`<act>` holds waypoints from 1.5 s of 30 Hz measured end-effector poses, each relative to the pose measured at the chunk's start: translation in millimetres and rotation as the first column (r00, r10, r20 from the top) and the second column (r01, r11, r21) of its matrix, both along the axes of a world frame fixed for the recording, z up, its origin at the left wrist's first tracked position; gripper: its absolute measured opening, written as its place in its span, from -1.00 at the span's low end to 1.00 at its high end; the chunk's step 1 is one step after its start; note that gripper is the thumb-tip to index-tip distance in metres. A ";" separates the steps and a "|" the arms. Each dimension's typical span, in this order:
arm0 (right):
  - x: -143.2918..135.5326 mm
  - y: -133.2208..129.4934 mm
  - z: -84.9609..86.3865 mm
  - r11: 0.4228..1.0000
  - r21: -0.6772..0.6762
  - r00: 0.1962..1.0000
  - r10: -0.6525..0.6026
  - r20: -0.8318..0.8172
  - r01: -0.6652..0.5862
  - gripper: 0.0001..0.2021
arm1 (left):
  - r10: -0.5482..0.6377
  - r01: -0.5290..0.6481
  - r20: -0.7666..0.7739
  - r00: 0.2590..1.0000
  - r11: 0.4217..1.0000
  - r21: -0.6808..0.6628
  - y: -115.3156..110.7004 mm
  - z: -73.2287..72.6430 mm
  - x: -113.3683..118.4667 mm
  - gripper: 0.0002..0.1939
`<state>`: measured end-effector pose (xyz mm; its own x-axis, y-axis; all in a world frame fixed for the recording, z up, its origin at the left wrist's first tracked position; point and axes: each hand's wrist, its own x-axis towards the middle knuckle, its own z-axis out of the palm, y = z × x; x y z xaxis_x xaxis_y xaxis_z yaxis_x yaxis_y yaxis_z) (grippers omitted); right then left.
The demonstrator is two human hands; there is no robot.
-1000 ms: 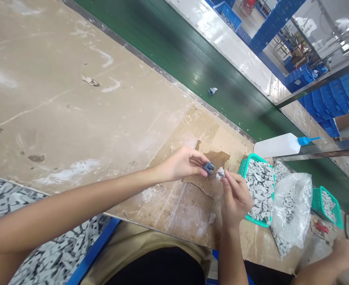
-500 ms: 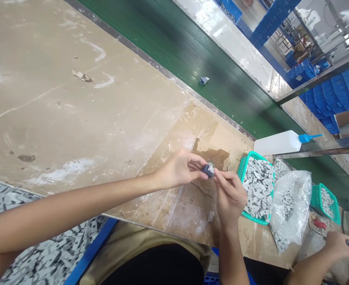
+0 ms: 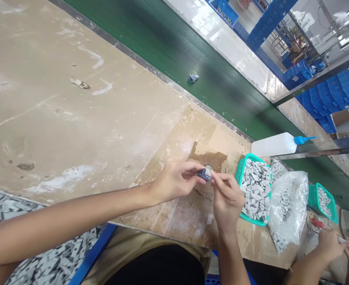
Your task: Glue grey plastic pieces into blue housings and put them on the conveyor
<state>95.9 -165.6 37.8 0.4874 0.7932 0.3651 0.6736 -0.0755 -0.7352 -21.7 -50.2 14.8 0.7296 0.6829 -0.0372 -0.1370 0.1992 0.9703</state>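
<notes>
My left hand (image 3: 173,178) pinches a small dark blue-grey plastic part (image 3: 202,174) between thumb and fingers. From the other side, my right hand (image 3: 229,196) grips a small light grey piece (image 3: 208,173) with thumb and forefinger, right against the dark part. Whether the two are joined I cannot tell. Just behind them a small round metal rim (image 3: 208,167) shows in part, largely covered by my hands. Below lies a torn cardboard patch (image 3: 210,152) on the worktable (image 3: 127,130). Close to my right hand stands a green basket (image 3: 245,158) full of light grey pieces.
A white bottle with a blue nozzle (image 3: 274,145) lies behind the basket. Right of it are a plastic bag of pieces (image 3: 299,209), a smaller green basket (image 3: 312,198) and a co-worker's hands (image 3: 330,243). A green conveyor (image 3: 150,43) carries one part (image 3: 193,78). A blue-edged bin (image 3: 93,253) sits lower left.
The part on the conveyor has moved left. My hands keep hold of the two pieces, tilted slightly differently. The co-worker's hands have come further into view.
</notes>
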 end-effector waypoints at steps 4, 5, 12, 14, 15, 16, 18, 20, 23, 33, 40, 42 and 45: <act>-4.6 2.8 -2.5 0.998 0.052 0.999 0.025 0.035 -0.027 -0.56 | -0.008 0.007 -0.011 1.000 0.996 -0.090 2.5 2.1 1.1 -0.83; -4.9 3.5 -2.9 0.998 0.050 0.999 0.041 0.033 -0.043 -0.54 | -0.010 0.008 -0.015 1.000 0.992 -0.125 4.0 2.5 1.9 -0.83; -5.8 19.7 6.8 0.993 -0.034 0.988 0.113 0.109 -0.110 -0.49 | -0.027 0.014 -0.052 0.998 0.972 -0.236 25.6 9.4 1.5 -0.87; -2.2 27.2 11.0 0.985 -0.059 0.977 0.171 0.127 -0.165 -0.53 | -0.007 -0.006 -0.051 0.999 0.970 -0.241 29.3 10.0 0.0 -0.78; 2.1 31.5 12.8 0.976 -0.082 0.969 0.209 0.129 -0.199 -0.56 | -0.004 -0.007 -0.045 0.999 0.969 -0.246 30.6 9.2 -0.2 -0.71; 8.3 36.7 14.4 0.966 -0.095 0.960 0.250 0.125 -0.239 -0.59 | 0.008 -0.015 -0.030 1.000 0.967 -0.253 32.5 7.5 0.1 -0.61; 26.2 50.5 18.4 0.924 -0.168 0.928 0.362 0.088 -0.345 -0.65 | -0.007 0.007 0.000 1.000 0.968 -0.249 39.8 2.4 2.0 -0.54; 47.6 69.0 26.2 0.882 -0.237 0.897 0.434 0.079 -0.406 -0.72 | -0.005 0.032 0.092 0.996 0.955 -0.294 53.5 -1.4 2.7 -0.48; 72.6 103.6 46.6 0.944 -0.275 0.955 0.238 0.179 -0.184 -0.58 | 0.196 -0.076 0.246 0.949 0.901 -0.427 81.9 2.2 -6.0 -0.49; 31.3 341.4 18.2 0.929 -0.361 0.932 0.194 0.305 -0.075 -0.42 | 0.680 -0.384 0.293 0.672 0.659 -0.647 160.6 11.8 -76.3 -0.78; -14.2 457.1 -26.1 0.898 -0.422 0.889 0.290 0.355 -0.125 -0.53 | 0.724 -0.293 0.313 0.615 0.578 -0.762 170.7 12.0 -97.6 -0.82; -12.5 473.6 -35.4 0.877 -0.462 0.872 0.326 0.365 -0.135 -0.60 | 0.721 -0.253 0.325 0.612 0.568 -0.784 171.6 15.3 -103.6 -0.79; 1.0 485.5 -46.1 0.862 -0.477 0.836 0.381 0.394 -0.168 -0.67 | 0.737 -0.214 0.298 0.607 0.513 -0.832 172.2 22.5 -108.2 -0.79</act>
<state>96.9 319.9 -8.4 0.0837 0.9914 0.1001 0.9596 -0.0531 -0.2764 -129.9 122.0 37.3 0.3257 0.8709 -0.3680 -0.8683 0.4295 0.2480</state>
